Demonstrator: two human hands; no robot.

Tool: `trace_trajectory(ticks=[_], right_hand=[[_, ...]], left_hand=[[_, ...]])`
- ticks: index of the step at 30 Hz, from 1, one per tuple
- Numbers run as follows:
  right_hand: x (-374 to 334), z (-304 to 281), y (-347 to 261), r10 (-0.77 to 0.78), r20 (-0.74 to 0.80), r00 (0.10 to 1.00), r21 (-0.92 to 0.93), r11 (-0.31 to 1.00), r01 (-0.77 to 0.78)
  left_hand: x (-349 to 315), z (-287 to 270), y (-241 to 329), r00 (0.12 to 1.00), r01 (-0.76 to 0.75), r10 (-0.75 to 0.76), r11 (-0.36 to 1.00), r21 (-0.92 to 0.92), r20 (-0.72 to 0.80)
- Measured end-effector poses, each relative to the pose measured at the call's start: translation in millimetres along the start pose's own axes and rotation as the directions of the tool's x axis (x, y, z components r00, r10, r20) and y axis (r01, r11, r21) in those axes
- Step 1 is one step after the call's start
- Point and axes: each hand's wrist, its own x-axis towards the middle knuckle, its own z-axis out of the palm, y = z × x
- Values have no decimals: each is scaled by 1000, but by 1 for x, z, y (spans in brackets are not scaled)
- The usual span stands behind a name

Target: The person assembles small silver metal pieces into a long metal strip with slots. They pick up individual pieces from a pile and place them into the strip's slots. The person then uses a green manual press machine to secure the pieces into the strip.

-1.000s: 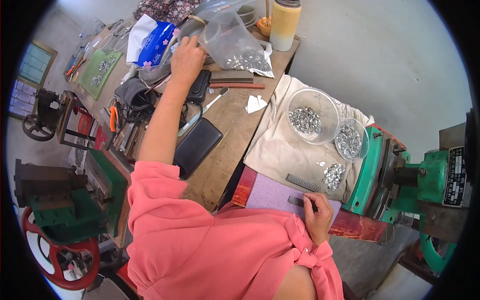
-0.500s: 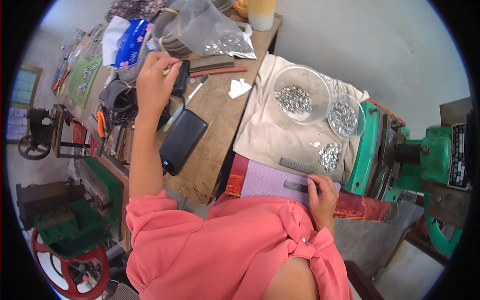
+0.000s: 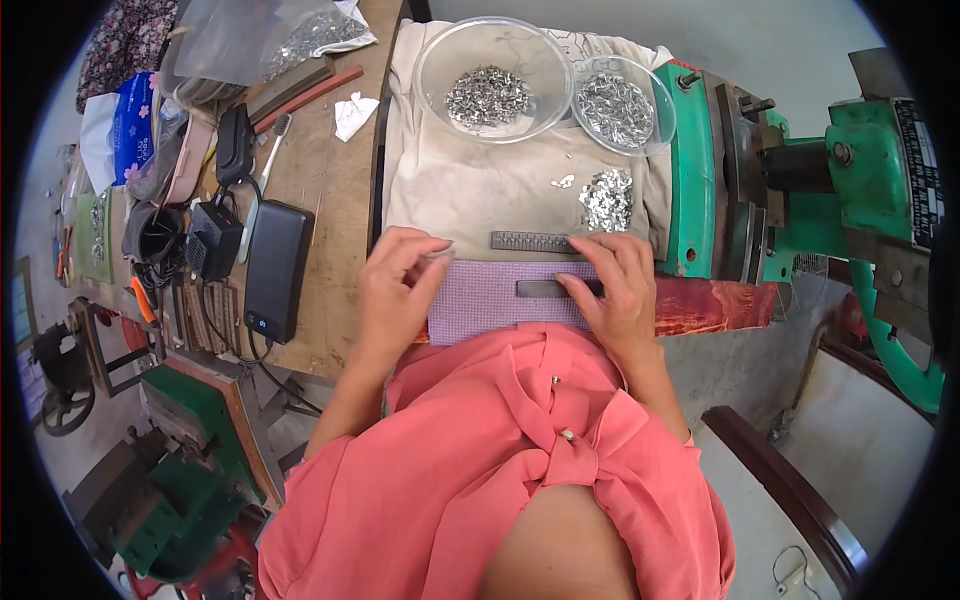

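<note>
My left hand [image 3: 402,285] is at the left edge of a purple checked cloth [image 3: 470,310]. Its thumb and fingertips are drawn together, and whatever lies between them is too small to name. My right hand [image 3: 622,290] rests at the cloth's right side, its thumb and index finger apart. The thumb touches a flat dark metal bar [image 3: 538,289] on the cloth, partly covering it. At the index fingertip is the right end of a dark notched metal strip [image 3: 528,241]. Beyond it lies a loose heap of small shiny metal pieces [image 3: 607,200].
Two clear round tubs, a larger tub [image 3: 425,95] and a smaller tub [image 3: 668,112], hold small metal parts on a beige cloth [image 3: 430,190]. A green machine [image 3: 690,170] stands right. The wooden table [image 3: 335,200] at left bears a black power bank [image 3: 280,265], toothbrush [image 3: 275,150] and cables.
My left hand has come from the wooden table at left to the purple cloth. The view has turned and shifted right. My right hand stays by the metal bar, its index finger now at the strip.
</note>
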Motion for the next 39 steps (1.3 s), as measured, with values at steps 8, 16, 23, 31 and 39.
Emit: trace_trajectory(ticks=[8, 16, 23, 31, 39], right_hand=[[16, 12, 4, -30, 116, 993, -19, 999, 33], [26, 11, 13, -124, 179, 976, -34, 991, 132], [22, 5, 9, -175, 121, 977, -50, 982, 183], [19, -11, -2, -307, 27, 951, 9, 952, 307], [40, -26, -6, -370, 27, 929, -20, 928, 371]], left_hand=[[-2, 16, -4, 994, 62, -68, 996, 69, 84], [0, 23, -7, 983, 129, -128, 992, 1, 130], [10, 37, -6, 973, 115, -112, 993, -3, 202], [23, 23, -1, 645, 720, -284, 537, -439, 710], [32, 8, 16, 642, 733, -200, 441, -518, 740]])
